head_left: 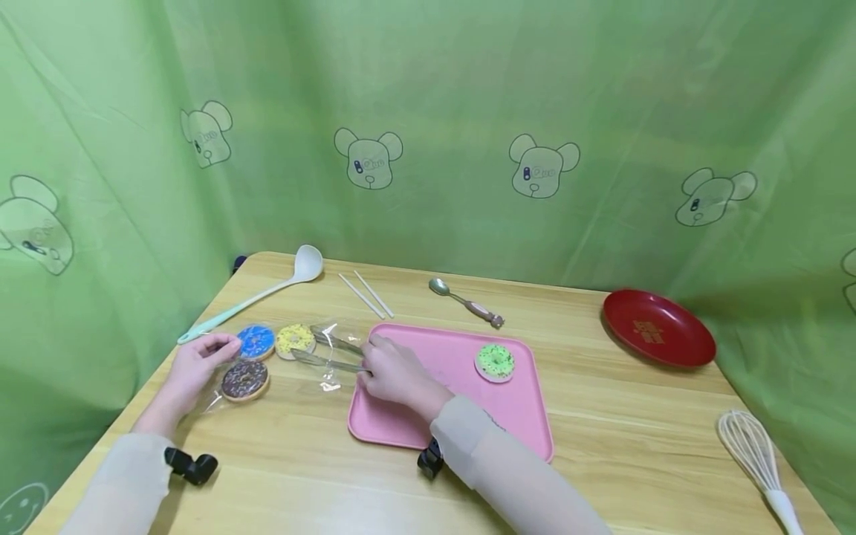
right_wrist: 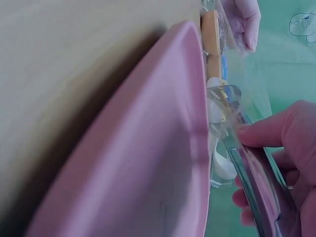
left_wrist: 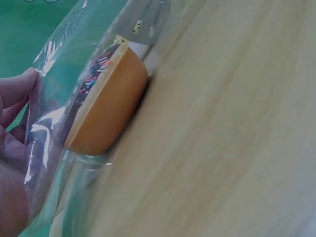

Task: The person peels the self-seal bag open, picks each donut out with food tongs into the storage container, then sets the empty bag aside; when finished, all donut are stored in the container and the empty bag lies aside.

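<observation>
Three toy doughnuts lie in clear wrapping at the left of the wooden surface [head_left: 602, 446]: a blue-iced doughnut [head_left: 255, 341], a yellow-iced doughnut [head_left: 295, 339] just beside it, and a chocolate doughnut [head_left: 244, 379] nearer the person. The right hand [head_left: 394, 371] grips a pair of clear tongs [head_left: 331, 352], fingers curled round the handles, with its wrist over the left part of the pink tray [head_left: 521, 416]; the tong arms stand apart and their tips reach the wrapping at the yellow-iced doughnut, though whether they touch the doughnut itself cannot be told. The left hand [head_left: 194, 368] rests at the clear plastic wrapping [left_wrist: 59, 113] beside the chocolate doughnut, its fingertips pinching the film; in the left wrist view the film stretches from the fingers over the doughnut's sprinkled top. A fourth doughnut, the green-iced doughnut [head_left: 495, 362], lies alone on the right part of the tray. Behind the tray are a pair of white chopsticks [head_left: 365, 295] and a metal spoon [head_left: 466, 302], with a pale ladle [head_left: 254, 295] further left. A red plate [head_left: 658, 328] sits at the far right, and a whisk [head_left: 757, 461] lies at the near right edge.
</observation>
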Demonstrator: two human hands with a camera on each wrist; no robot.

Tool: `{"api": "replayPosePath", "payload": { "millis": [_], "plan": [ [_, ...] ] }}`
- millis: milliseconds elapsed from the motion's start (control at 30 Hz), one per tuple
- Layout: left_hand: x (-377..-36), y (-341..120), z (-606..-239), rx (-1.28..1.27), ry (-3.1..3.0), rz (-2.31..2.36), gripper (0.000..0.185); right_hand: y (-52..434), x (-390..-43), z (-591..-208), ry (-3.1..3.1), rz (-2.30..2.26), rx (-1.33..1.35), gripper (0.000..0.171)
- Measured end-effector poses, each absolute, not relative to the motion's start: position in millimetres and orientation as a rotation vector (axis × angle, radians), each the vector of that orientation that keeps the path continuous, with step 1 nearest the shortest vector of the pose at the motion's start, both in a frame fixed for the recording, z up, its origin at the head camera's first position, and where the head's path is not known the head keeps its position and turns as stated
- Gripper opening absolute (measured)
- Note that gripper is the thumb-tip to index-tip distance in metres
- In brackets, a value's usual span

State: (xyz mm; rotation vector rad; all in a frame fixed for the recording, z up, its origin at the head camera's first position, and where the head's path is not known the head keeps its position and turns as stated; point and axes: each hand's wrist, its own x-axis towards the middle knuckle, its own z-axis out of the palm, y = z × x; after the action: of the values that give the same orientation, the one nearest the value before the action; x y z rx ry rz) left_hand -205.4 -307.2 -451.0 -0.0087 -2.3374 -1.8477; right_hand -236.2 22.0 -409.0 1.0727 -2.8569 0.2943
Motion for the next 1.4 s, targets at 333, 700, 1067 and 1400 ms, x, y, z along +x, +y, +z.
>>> {"api": "replayPosePath", "payload": {
  "millis": [333, 700, 1067, 1400],
  "plan": [
    [-207, -308, -452, -0.03, -2.315, -1.786, 0.03, 39, -232, -410, -2.826, 0.389, 1.076, 0.027],
    [-206, -312, -452, -0.019, -2.337, -1.796, 0.029, 60, -218, -410, -2.753, 0.368, 1.106, 0.031],
    [-204, -313, -452, -0.058, -2.348, -1.788, 0.031, 78, -206, -414, -2.642, 0.391, 1.14, 0.029],
    [-204, -315, -451, -0.078, -2.328, -1.82, 0.024, 104, -192, -414, -2.636, 0.439, 1.081, 0.035]
  ]
}}
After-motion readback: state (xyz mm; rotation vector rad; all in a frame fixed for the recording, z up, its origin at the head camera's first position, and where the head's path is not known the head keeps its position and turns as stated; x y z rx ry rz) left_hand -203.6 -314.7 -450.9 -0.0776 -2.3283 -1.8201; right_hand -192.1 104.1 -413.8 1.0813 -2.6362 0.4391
